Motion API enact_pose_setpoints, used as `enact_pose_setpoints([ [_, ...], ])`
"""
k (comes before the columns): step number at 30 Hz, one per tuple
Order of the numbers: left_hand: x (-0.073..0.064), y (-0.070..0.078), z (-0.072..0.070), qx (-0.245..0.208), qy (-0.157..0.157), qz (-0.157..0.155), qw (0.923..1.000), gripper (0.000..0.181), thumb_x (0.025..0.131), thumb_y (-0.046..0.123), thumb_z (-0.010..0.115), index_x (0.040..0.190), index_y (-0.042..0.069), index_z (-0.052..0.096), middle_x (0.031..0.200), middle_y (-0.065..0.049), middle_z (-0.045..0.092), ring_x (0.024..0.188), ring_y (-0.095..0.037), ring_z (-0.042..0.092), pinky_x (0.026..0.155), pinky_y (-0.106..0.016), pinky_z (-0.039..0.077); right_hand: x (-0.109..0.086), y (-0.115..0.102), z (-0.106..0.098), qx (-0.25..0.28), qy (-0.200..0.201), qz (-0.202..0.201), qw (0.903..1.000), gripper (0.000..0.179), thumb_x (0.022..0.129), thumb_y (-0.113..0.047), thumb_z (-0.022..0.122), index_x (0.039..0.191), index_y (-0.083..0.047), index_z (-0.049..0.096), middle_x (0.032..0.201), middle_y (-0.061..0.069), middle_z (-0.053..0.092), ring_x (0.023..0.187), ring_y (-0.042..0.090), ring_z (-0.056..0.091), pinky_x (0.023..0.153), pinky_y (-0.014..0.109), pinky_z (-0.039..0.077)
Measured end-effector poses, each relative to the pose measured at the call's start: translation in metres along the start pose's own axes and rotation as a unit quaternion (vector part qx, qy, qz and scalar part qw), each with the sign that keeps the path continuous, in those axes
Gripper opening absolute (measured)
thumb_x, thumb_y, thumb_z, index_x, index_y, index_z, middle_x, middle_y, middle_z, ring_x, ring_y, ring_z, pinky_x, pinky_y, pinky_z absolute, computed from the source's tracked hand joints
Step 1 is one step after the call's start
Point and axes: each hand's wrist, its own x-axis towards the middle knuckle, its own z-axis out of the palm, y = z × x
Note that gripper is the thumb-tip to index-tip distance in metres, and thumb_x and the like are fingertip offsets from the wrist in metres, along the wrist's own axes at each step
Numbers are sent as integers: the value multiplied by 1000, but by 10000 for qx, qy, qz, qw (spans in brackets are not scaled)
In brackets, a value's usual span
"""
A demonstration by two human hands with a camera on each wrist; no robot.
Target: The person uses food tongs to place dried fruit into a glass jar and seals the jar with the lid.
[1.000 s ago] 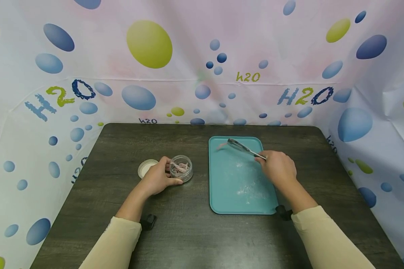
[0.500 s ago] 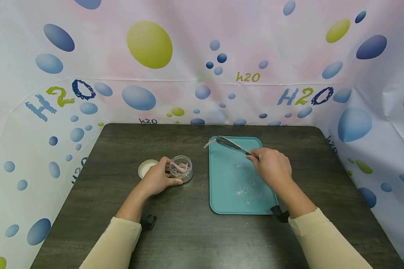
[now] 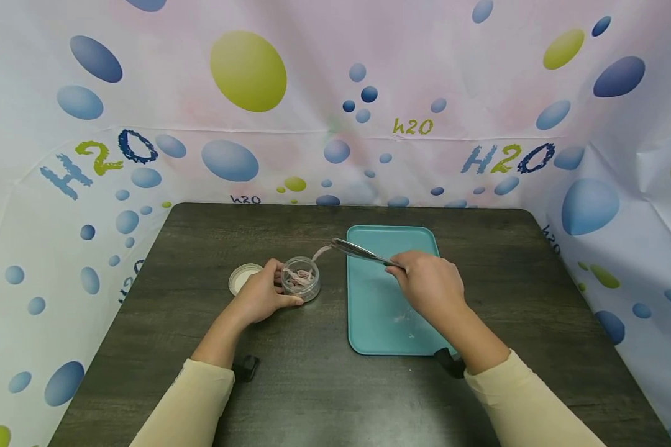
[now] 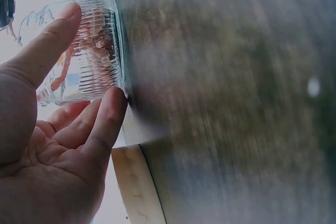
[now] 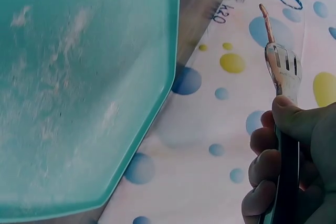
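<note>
My left hand [image 3: 261,294] grips a small glass jar [image 3: 311,292] standing on the table, with the thumb on one side and fingers on the other. Pinkish strips [image 3: 299,279] lie inside it; the left wrist view shows the jar's ribbed glass [image 4: 97,51]. My right hand [image 3: 432,287] holds metal tongs [image 3: 363,252], its fingers curled round the handle in the right wrist view. From the slotted tip [image 5: 283,66] of the tongs sticks one thin pinkish strip [image 3: 321,252], its free end close over the jar's rim.
A turquoise tray [image 3: 371,310] with whitish smears lies right of the jar, under my right hand. The jar's round lid [image 3: 243,277] rests on the dark table [image 3: 307,385] beside my left hand. A bubble-patterned curtain [image 3: 313,81] stands behind the table.
My right hand has carried the tongs and the pinched strip leftward, from over the tray to beside the jar's mouth. My left hand has stayed on the jar.
</note>
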Motion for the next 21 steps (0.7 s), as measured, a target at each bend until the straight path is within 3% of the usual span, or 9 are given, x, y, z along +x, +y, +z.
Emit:
enact_pose_setpoints([
  [10,0,-1,0,-56,-29,-49,10000,84,92,41,89,153,5,42,152,-27,59,133,-43,66,105,-56,58,-3,-25,14,-213,50,-563,9982,14,95,-31,86,104,-20,87,101,-3,85,81,16,80,51,30,53],
  [17,1,-2,1,-78,-43,-63,9999,85,92,41,89,153,5,42,153,-27,58,132,-42,68,105,-57,58,0,-39,22,-643,21,-759,9950,13,94,-38,84,98,-25,85,90,-9,82,64,12,71,42,25,38],
  [21,1,-2,1,-91,-50,-58,9999,85,92,42,89,153,5,42,153,-27,58,131,-42,68,104,-56,59,1,-43,24,-784,-91,-815,9935,14,95,-39,82,97,-25,84,81,-11,75,58,11,64,42,27,38],
])
